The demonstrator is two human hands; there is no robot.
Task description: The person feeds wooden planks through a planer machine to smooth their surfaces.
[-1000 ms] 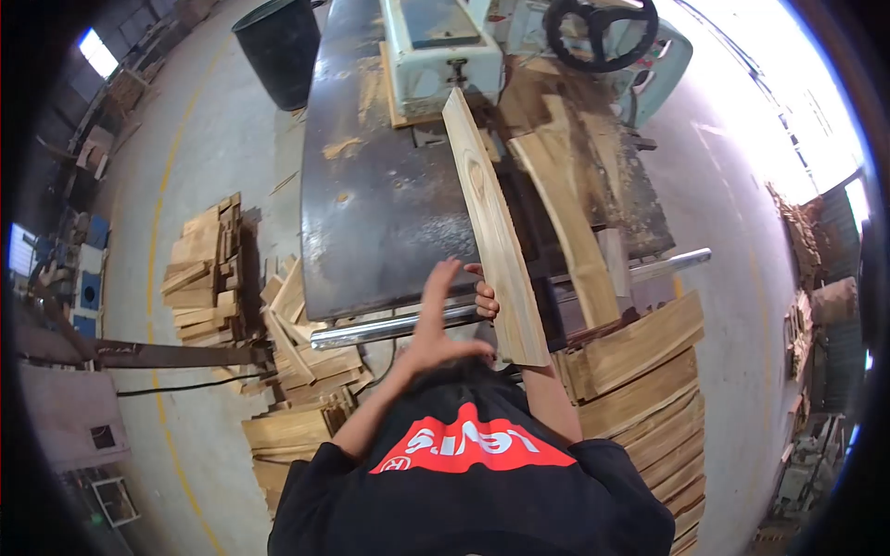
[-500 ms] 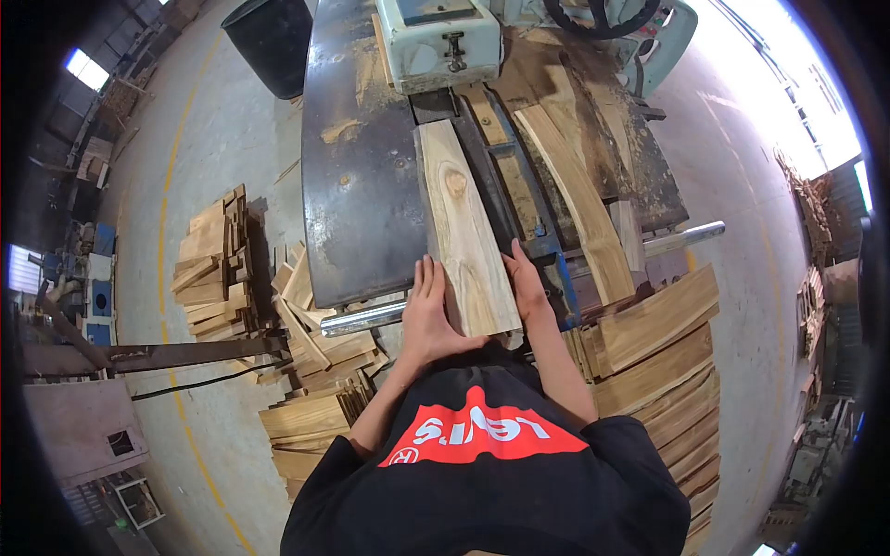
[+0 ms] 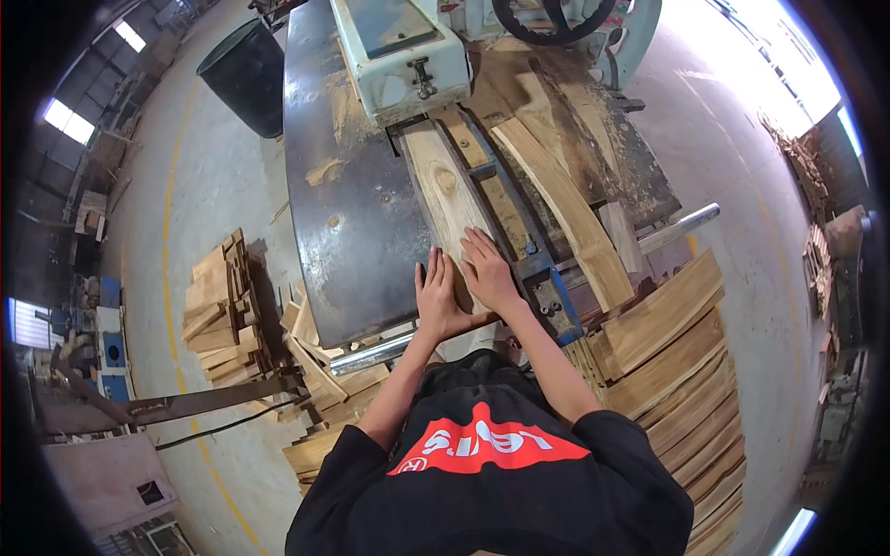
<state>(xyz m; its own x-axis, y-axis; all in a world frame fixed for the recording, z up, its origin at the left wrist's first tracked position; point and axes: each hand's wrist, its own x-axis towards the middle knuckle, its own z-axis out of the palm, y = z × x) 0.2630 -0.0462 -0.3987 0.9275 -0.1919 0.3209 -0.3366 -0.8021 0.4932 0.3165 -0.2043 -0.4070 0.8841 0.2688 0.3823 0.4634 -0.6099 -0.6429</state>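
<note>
A pale wooden board [image 3: 443,185] with a dark oval knot lies lengthwise on the machine's dark metal table [image 3: 357,250]. Its far end reaches the underside of the pale green machine housing [image 3: 408,69]. My left hand [image 3: 440,298] rests at the board's near left corner, fingers stretched forward and thumb reaching across the near end. Flat on the board's top near its right edge, my right hand [image 3: 489,273] has its fingers extended. Both hands are open and touch the board. A blue-edged guide rail [image 3: 508,208] runs along the board's right side.
A longer, curved plank [image 3: 565,208] lies right of the rail. Stacked boards [image 3: 672,371] stand at the lower right, with another wood pile [image 3: 218,310] on the left. A black bin [image 3: 246,79] is at the back left. A metal roller [image 3: 375,352] crosses the table's front edge.
The board has moved forward, its far end now at the housing. My right hand has gone from the board's right edge onto its top. My left hand has moved forward with the board.
</note>
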